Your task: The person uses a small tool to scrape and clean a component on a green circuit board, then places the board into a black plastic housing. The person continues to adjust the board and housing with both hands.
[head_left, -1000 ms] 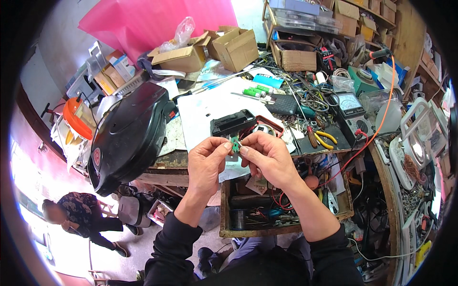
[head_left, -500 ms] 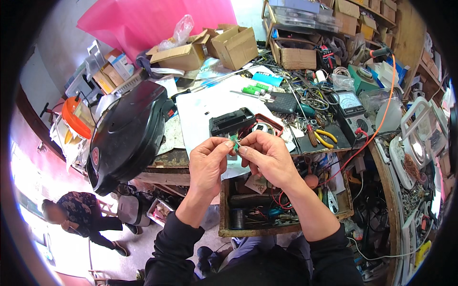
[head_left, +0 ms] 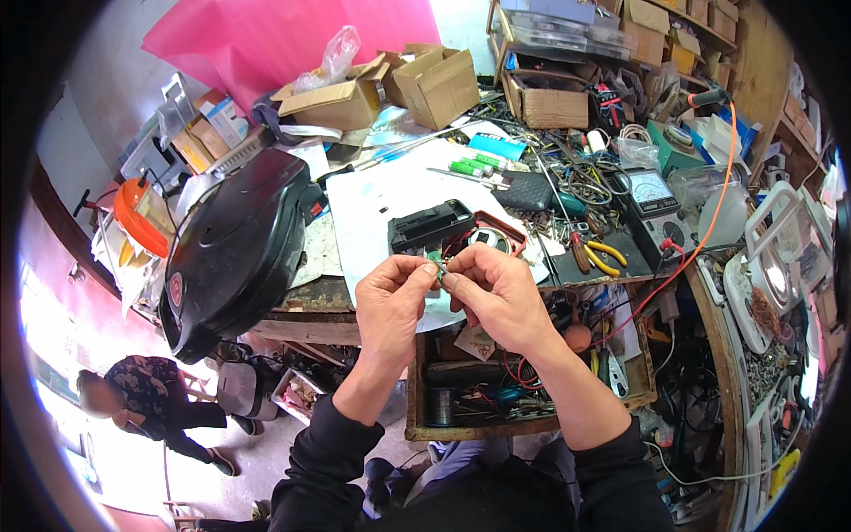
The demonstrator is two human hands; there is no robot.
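Between the fingertips of my two hands is a small green circuit board [head_left: 435, 256], mostly covered by the fingers. My left hand [head_left: 391, 297] is closed in a pinch on its left side. My right hand [head_left: 502, 294] pinches at its right edge; a tiny greyish part shows there, too small to name. Just beyond the fingers, on a white sheet [head_left: 359, 213], lies an open black plastic housing [head_left: 432, 226]. Beside it sits a red casing [head_left: 514, 232] with a round white and dark part inside.
Below my hands an open wooden drawer [head_left: 532, 429] holds tools and a wire spool [head_left: 441, 407]. Yellow-handled pliers [head_left: 605, 257] and an analog meter [head_left: 650, 191] are at right. A large black lidded appliance [head_left: 235, 248] stands at left. Another person [head_left: 155, 399] sits at lower left.
My left hand has shifted slightly to the right, and its fingertips now cover more of the circuit board. My right hand has barely moved.
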